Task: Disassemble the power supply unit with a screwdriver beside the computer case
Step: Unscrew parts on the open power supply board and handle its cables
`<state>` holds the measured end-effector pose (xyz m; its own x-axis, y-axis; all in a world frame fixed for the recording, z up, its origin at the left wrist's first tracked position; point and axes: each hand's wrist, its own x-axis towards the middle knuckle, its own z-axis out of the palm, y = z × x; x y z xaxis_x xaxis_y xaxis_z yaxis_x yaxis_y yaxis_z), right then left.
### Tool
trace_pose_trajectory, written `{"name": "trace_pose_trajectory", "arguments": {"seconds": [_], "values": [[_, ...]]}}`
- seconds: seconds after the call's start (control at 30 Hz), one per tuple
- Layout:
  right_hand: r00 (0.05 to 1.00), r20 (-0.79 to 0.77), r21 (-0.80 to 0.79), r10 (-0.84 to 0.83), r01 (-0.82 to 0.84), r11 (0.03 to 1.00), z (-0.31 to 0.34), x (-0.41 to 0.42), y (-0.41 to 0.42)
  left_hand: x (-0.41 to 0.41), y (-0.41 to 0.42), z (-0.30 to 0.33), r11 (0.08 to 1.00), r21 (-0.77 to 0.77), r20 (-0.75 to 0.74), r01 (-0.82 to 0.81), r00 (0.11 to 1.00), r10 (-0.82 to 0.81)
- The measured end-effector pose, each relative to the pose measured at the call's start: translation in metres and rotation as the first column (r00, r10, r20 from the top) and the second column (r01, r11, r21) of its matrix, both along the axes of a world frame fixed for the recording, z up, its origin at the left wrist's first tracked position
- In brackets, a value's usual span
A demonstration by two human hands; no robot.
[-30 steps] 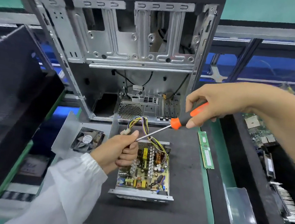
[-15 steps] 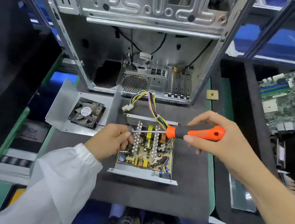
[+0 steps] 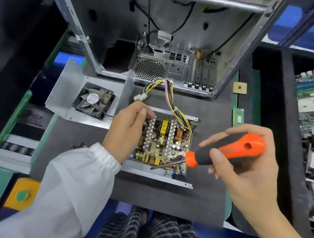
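My right hand (image 3: 245, 164) gripped the screwdriver (image 3: 225, 150), its shaft slanting down-left over the power supply unit (image 3: 163, 143) lying between my hands; my left hand (image 3: 129, 129), fingers curled, rested on its nearer-left edge.

right hand (image 3: 244, 168) gripping screwdriver (image 3: 227, 150), opened power supply (image 3: 165, 143)

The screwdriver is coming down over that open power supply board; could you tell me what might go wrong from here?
1. The screwdriver in the right hand has its tip low over the front edge of the bare power supply unit; a slip could gouge parts there.
2. The left hand rests its fingers at the board's rear left corner, so a jolt could press them onto the heatsink fins.
3. The wire bundle trails loose and could snag.
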<state>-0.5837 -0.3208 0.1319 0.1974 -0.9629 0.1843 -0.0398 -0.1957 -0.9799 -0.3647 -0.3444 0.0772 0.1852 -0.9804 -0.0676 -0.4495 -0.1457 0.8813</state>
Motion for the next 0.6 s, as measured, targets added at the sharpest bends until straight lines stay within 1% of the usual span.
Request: {"name": "trace_pose_trajectory", "arguments": {"seconds": [0.17,0.3,0.6], "values": [[0.989,-0.147,-0.080,-0.007,-0.004,0.997,-0.005,0.001,-0.001,-0.015,-0.004,-0.002,1.000,0.003,0.024,0.017,1.000,-0.017],[0.972,-0.233,-0.126,-0.019,-0.011,0.992,-0.005,0.001,-0.001,-0.021,-0.002,-0.006,1.000,-0.006,0.076,0.003,0.997,-0.002],[0.946,-0.325,-0.145,-0.010,-0.039,0.989,-0.007,0.003,0.004,-0.019,-0.002,-0.006,0.999,-0.037,0.103,0.012,0.995,-0.008]]}}
